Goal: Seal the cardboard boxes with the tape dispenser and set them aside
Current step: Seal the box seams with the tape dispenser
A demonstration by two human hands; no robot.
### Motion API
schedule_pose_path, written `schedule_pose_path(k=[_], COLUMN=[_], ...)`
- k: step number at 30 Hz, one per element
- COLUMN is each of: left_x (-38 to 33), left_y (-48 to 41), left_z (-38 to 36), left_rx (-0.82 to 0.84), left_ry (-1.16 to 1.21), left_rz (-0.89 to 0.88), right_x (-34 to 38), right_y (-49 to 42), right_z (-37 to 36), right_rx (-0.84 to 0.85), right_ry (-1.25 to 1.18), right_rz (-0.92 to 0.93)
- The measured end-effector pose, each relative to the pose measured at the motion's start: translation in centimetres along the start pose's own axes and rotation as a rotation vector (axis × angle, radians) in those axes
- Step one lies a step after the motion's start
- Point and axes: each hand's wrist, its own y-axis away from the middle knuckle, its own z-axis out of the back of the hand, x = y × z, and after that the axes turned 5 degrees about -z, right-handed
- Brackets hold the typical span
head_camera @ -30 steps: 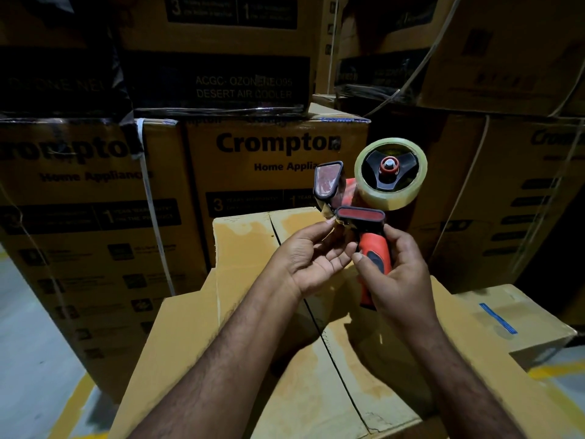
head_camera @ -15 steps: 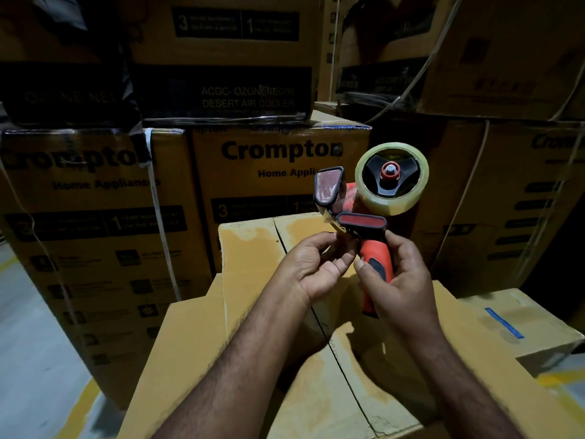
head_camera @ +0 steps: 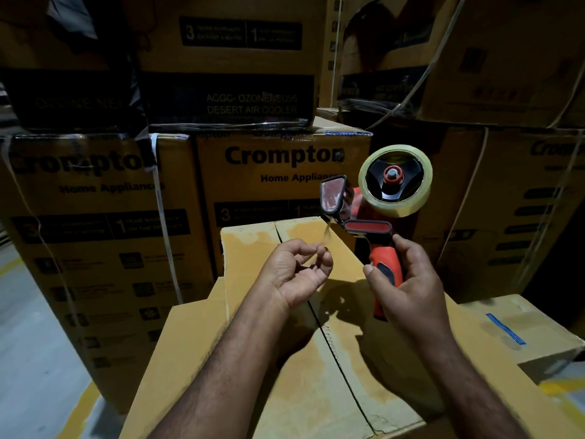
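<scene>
While left hand (head_camera: 294, 274) pinches tape (head_camera: 326, 235), dispenser (head_camera: 367, 227) hovers clear.

Printed cartons (head_camera: 281, 172) stand stacked on a dim grey floor (head_camera: 28, 359).

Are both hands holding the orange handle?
No, only the right hand grips the orange handle of the tape dispenser; the left hand pinches the loose tape end.

Left hand (head_camera: 294, 270) now lower, away from the orange-handled tape dispenser (head_camera: 380, 248), a thin clear tape strip (head_camera: 327, 231) between them.
</scene>
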Motion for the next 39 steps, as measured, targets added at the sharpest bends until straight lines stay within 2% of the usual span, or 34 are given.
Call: schedule_pose_path(k=[8,13,16,21,25,29,32,37,39], left_x=[-1.4,-2.7,-3.9,-6.7,-8.2,-9.4,-9.9,-11.6,-12.2], left_y=[-0.1,-0.5,-1.0,-3.4,-4.4,-5.3,-6.6,-9.3,-10.6], left_z=[0.8,1.9,2.3,2.5,2.3,1.2,1.0,2.7,3.2], left_rx=[0.095,0.103,0.109,-0.015,0.021,0.066,0.076,0.125,0.118], left_ry=[-0.291,-0.37,-0.569,-0.87,-1.17,-1.426,-1.481,-1.466,-1.451], left_rz=[0.159,0.194,0.205,0.184,0.22,0.063,-0.055,0.084,0.061], right_x=[0.1,0.3,0.6,0.4,-0.1,-0.5,-0.5,-0.4,-0.2], right_y=[0.2,0.3,0.5,0.7,0.8,0.8,0.9,0.0,-0.4], right_z=[0.0,0.7,1.1,1.0,0.9,0.5,-0.6,-2.2,-3.1], right_rx=[0.028,0.024,0.051,0.097,0.148,0.193,0.206,0.184,0.191], right_ry=[0.125,0.191,0.222,0.277,0.341,0.421,0.462,0.475,0.468], right_rz=[0.031,0.08,0.111,0.132,0.19,0.195,0.175,0.148,0.135])
